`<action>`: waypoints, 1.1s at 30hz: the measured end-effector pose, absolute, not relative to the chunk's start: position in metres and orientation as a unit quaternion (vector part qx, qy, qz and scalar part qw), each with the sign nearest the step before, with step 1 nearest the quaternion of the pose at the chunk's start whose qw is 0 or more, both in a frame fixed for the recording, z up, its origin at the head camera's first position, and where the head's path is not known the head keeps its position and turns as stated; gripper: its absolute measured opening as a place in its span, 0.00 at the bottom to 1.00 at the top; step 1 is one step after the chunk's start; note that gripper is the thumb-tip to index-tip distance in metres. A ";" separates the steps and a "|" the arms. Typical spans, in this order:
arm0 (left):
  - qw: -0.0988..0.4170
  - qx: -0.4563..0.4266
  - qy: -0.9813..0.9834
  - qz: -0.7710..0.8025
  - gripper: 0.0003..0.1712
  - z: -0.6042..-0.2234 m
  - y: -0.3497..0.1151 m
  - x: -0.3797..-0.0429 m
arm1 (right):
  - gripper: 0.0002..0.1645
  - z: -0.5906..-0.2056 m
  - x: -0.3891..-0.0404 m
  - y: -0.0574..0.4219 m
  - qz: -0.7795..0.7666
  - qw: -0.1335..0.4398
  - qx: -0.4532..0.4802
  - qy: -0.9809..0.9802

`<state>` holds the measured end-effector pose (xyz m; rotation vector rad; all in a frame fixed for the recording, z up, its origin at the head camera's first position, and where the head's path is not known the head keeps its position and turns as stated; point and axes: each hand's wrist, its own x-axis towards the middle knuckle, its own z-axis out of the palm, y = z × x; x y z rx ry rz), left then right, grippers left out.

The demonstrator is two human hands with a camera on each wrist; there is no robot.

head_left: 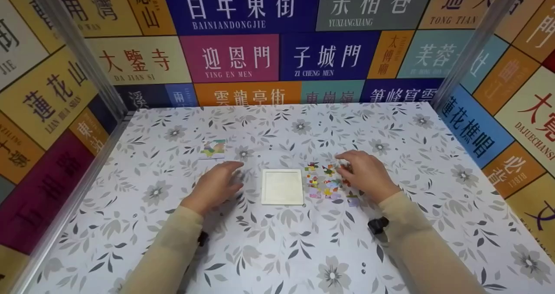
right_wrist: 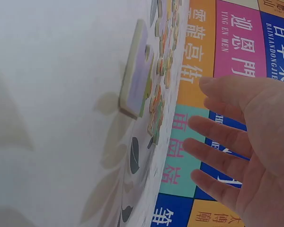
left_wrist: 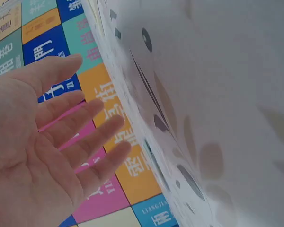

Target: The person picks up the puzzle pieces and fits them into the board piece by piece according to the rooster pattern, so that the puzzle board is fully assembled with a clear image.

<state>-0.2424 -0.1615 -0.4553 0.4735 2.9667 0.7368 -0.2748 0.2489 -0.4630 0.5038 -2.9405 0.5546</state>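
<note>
Beige sleeves (head_left: 167,242) fill the lower left and lower right of the head frame, reaching over your floral table covering (head_left: 277,250). Your left hand (head_left: 212,187) hovers left of centre, its fingers loosely extended and parted. Just above it, at centre left, lies a small picture card (head_left: 213,148). Your right hand (head_left: 368,174), right of centre, is also relaxed with fingers spread, near the puzzle pieces (head_left: 332,184) scattered right of centre. Between your hands, mid-frame, sits a square cream tray (head_left: 282,187). Your right wrist view shows a lilac piece (right_wrist: 138,78) at upper middle. Coloured sign panels (head_left: 230,57) line the top.
</note>
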 end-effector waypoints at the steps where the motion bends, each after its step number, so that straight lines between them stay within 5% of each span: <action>1: 0.024 0.159 0.957 0.241 0.33 -0.455 -0.159 -0.243 | 0.24 -0.463 -0.275 0.248 0.185 0.052 0.166 -0.967; 13: 0.054 0.217 0.949 0.223 0.31 -0.460 -0.132 -0.250 | 0.18 -0.465 -0.276 0.236 0.197 0.043 0.195 -0.960; 33: 0.099 0.237 0.947 0.193 0.31 -0.461 -0.121 -0.251 | 0.16 -0.466 -0.280 0.213 0.250 -0.051 0.248 -0.934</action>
